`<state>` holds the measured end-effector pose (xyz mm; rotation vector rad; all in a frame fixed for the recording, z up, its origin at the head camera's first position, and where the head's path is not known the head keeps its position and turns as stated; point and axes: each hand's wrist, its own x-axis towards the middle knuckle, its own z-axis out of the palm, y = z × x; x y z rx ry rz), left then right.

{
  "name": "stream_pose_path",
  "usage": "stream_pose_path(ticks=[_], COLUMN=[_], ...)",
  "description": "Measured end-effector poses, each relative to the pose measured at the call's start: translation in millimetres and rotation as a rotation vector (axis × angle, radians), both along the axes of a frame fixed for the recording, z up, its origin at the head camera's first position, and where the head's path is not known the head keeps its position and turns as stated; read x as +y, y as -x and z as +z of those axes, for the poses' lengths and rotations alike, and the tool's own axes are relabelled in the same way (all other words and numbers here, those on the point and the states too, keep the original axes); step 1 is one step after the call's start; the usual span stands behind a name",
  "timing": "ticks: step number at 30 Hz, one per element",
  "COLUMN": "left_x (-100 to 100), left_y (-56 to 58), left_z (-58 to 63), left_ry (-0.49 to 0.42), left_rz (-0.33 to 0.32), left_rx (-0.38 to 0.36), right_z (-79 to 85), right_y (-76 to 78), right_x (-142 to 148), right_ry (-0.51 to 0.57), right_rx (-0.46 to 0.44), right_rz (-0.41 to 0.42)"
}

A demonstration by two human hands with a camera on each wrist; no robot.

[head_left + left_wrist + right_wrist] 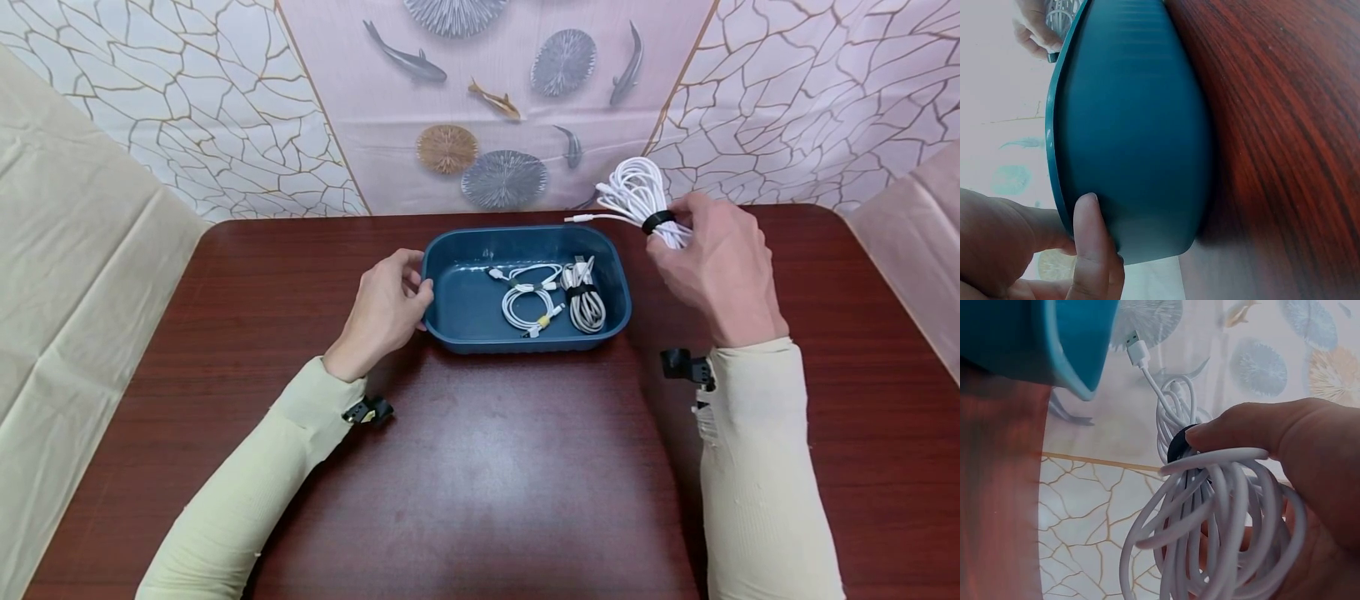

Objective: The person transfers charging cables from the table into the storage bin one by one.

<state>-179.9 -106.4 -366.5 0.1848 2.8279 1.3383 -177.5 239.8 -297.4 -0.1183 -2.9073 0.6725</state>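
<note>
My right hand (pixel 718 262) holds a thick coiled white USB cable (pixel 633 187) up beyond the right end of a blue plastic bin (pixel 525 344). A black strap (pixel 1179 445) binds the coil at its middle, and a USB plug (pixel 1137 351) sticks out of it. My left hand (pixel 386 310) grips the bin's left end, fingers at the rim, as the left wrist view shows too. Inside the bin, toward its right side, lie a thin white cable (pixel 527 310) with a yellow tie and a greyish-white coiled cable (pixel 588 312) with a black tie.
The bin stands near the back edge of a dark reddish wooden table (pixel 495 467). Behind it hangs a patterned cloth (pixel 510 108) with fish and round leaf shapes. Beige cloth (pixel 67 333) borders the table on the left. Both sleeves carry small black wrist devices (pixel 367 410).
</note>
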Motion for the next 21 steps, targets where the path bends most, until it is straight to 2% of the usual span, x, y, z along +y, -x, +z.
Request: stream_pose_path(ticks=[9, 21], left_x=[0, 1], left_y=[-0.5, -0.5], left_z=[0.3, 0.2], left_ry=[-0.016, -0.021], left_rz=[0.003, -0.002], left_rx=[0.009, 0.007], right_z=[7.3, 12.6], right_y=[-4.6, -10.1], right_x=[-5, -11], right_ry=[0.004, 0.021], right_rx=[0.004, 0.058], right_rz=[0.014, 0.034])
